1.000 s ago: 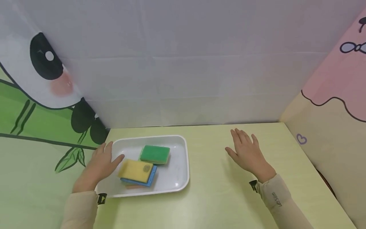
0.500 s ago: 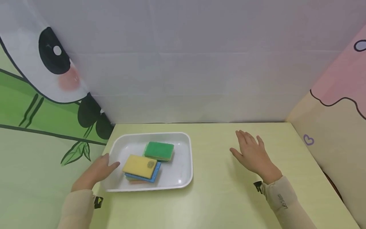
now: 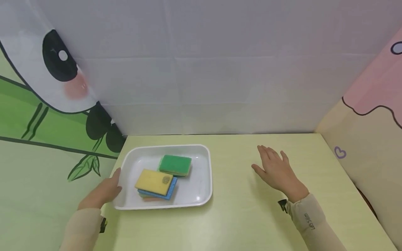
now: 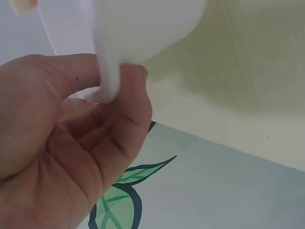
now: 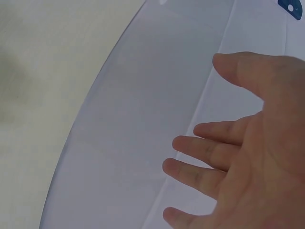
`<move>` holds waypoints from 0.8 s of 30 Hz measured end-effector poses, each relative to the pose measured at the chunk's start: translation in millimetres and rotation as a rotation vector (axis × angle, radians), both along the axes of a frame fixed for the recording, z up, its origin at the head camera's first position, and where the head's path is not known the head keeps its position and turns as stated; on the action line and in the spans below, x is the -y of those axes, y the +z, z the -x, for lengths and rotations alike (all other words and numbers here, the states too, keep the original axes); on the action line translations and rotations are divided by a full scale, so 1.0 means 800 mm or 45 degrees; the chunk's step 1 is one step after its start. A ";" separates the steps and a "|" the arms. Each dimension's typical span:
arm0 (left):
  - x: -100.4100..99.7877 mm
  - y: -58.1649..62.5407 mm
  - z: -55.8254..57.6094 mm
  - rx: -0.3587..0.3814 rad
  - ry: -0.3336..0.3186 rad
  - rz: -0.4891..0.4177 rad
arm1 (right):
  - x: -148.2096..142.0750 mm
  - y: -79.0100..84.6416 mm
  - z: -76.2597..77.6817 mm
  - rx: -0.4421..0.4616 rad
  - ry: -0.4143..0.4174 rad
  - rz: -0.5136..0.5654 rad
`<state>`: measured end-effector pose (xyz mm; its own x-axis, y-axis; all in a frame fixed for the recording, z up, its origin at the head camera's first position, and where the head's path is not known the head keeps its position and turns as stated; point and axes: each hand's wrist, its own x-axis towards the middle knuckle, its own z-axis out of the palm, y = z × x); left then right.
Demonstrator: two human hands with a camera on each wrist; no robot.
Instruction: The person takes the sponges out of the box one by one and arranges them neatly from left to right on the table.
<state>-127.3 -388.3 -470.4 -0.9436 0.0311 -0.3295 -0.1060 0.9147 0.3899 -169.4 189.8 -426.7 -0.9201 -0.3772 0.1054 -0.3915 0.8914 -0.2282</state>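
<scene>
A white tray [image 3: 194, 188] on the left of the table holds several sponges. A yellow sponge [image 3: 153, 181] with a dark round mark lies over a blue sponge [image 3: 172, 190], and more layers peek out beneath. Behind them, a green-topped sponge [image 3: 176, 164] lies partly apart. My left hand [image 3: 105, 191] pinches the tray's left rim; the left wrist view shows the thumb on one side of the rim [image 4: 110, 71] and the curled fingers on the other. Over the right part of the table, my right hand [image 3: 277, 172] hovers with spread, fairly straight fingers and holds nothing.
The pale yellow table [image 3: 232, 223] meets a white backdrop [image 3: 201, 87] along its far edge. A printed green and white panel [image 3: 41, 181] stands at the left, a pink and cream one [image 3: 370, 139] at the right.
My left hand has come down to the tray's left rim and closed its fingers and thumb on it. The view has shifted slightly. My right hand stays nearly where it was.
</scene>
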 end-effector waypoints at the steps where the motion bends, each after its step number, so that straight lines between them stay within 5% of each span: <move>1: 0.001 -0.001 -0.001 0.004 0.000 -0.008 | 0.001 0.000 0.000 0.002 0.004 -0.001; 14: 0.010 -0.028 -0.003 0.153 0.152 -0.081 | 0.016 0.003 0.002 0.022 0.043 -0.030; 24: 0.004 -0.026 0.002 0.217 0.238 -0.086 | 0.032 -0.003 0.012 -0.059 0.104 0.059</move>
<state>-129.2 -391.7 -491.5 -0.8660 -0.1113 -0.4875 -0.3403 0.8456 0.4114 -179.2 164.0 -428.8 -0.8801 -0.4448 0.1662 -0.4739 0.8449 -0.2482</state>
